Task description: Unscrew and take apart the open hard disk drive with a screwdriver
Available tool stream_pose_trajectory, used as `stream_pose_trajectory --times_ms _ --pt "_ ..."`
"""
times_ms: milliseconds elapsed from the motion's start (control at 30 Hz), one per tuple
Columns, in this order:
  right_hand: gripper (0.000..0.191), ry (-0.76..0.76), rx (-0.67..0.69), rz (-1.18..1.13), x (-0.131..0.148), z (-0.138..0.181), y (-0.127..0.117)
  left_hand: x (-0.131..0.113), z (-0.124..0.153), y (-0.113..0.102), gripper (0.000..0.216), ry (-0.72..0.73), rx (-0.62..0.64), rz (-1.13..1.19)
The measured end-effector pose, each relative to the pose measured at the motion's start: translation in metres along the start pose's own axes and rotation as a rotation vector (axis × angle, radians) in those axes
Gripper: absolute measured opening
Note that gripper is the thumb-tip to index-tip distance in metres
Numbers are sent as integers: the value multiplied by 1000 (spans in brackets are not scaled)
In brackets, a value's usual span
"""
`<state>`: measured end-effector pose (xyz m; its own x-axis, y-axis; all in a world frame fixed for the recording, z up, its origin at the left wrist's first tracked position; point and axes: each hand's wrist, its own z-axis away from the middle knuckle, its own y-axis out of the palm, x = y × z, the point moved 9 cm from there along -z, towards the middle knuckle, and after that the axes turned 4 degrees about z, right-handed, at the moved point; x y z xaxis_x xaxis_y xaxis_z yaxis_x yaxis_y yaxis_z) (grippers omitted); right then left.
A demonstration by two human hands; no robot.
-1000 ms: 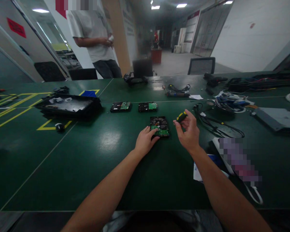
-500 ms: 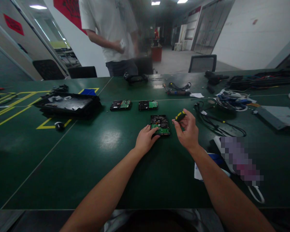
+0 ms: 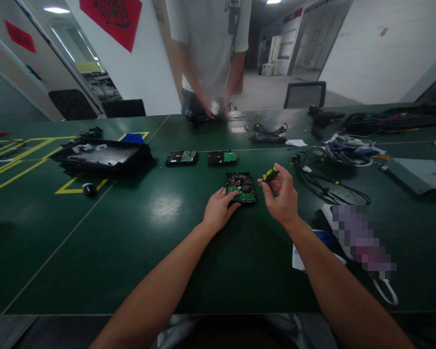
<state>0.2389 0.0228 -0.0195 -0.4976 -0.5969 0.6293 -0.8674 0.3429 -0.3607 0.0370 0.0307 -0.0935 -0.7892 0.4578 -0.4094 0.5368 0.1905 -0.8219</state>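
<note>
Mid-frame, the left hand (image 3: pixel 220 209) lies with fingers apart on the hard drive (image 3: pixel 241 187), probably dense and rigid, safest gripped by its metal sides; the right hand (image 3: pixel 281 196) clamps its fingers on a screwdriver (image 3: pixel 270 175).

On your dark green table (image 3: pixel 94 232) you see a flat black plastic tray (image 3: pixel 105 169) at the left and tangled black cables (image 3: pixel 330 190) at the right.

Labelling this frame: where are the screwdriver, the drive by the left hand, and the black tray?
screwdriver (image 3: pixel 270 175), head view, yellow-and-black handle.
drive (image 3: pixel 241 187), head view, middle of top face.
tray (image 3: pixel 105 169), head view, front wall.
</note>
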Motion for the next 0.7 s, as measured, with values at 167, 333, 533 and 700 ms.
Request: stream_pose_trajectory --times_ms 167,333,533,700 --pt "68 -27 47 -28 5 0 3 0 0 0 48 0 1 -2" --pt "67 -39 69 -21 8 0 4 0 -1 -1 48 -19 17 -6" --pt "70 -25 108 9 9 0 5 0 -1 0 48 -29 34 -4" --pt "71 -20 116 28 9 -1 6 -1 -1 -1 48 -33 31 9"
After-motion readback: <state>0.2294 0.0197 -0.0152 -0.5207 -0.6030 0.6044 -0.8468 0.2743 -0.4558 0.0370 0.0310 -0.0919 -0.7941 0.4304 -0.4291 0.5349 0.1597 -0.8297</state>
